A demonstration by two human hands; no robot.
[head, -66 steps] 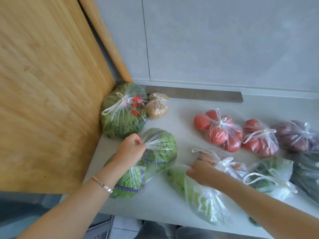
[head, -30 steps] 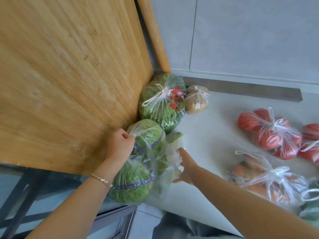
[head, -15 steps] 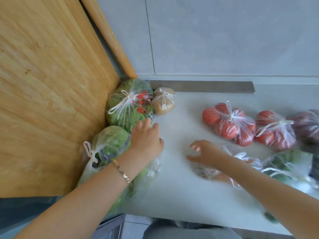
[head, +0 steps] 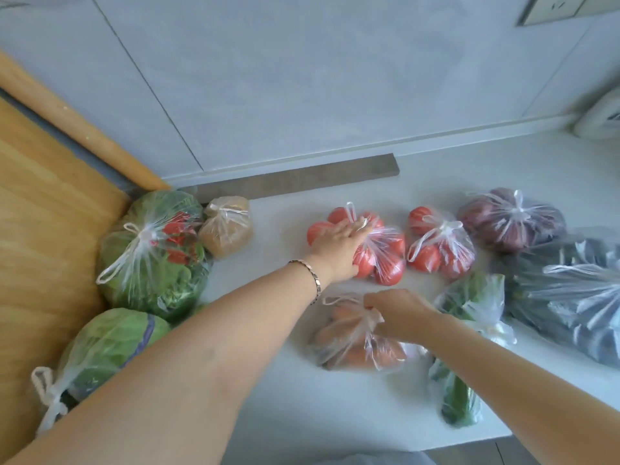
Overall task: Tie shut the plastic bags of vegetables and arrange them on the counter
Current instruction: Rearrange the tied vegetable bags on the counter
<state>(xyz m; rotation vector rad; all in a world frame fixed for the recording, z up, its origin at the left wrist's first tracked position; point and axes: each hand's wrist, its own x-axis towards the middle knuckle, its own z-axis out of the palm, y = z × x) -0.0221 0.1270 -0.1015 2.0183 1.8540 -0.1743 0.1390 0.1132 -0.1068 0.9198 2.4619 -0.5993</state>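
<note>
The left hand [head: 339, 241] is laid flat on the first tomato bag [head: 382, 260] with its fingers stretched out. The fingertips reach the knotted top, and nothing is gripped. A chain bracelet [head: 314, 275] is worn on that wrist. The right hand [head: 399, 312] is curled at the tied neck of the carrot bag [head: 352, 347], which is pinched between thumb and fingers. The carrot bag lies on the bench [head: 285, 407], just in front of the first tomato bag.

A second tomato bag [head: 439, 251], also knotted, is set just to the right of the first. Beyond it a knotted bag of purple produce [head: 510, 219] is seen. A large dark bag [head: 570, 307] lies at the right edge. A bag of green vegetables [head: 469, 297] lies between the dark bag and the carrot bag and is partly hidden by the right forearm.

At the left, a big bag of leafy greens [head: 151, 260] with something red inside is placed in the corner against the wooden board [head: 40, 236]. It is touched on its right by a small brown bag [head: 228, 229]. A cabbage bag [head: 107, 344] is found nearer the front edge of the bench, beside the board, with its tied handles hanging forward.
</note>
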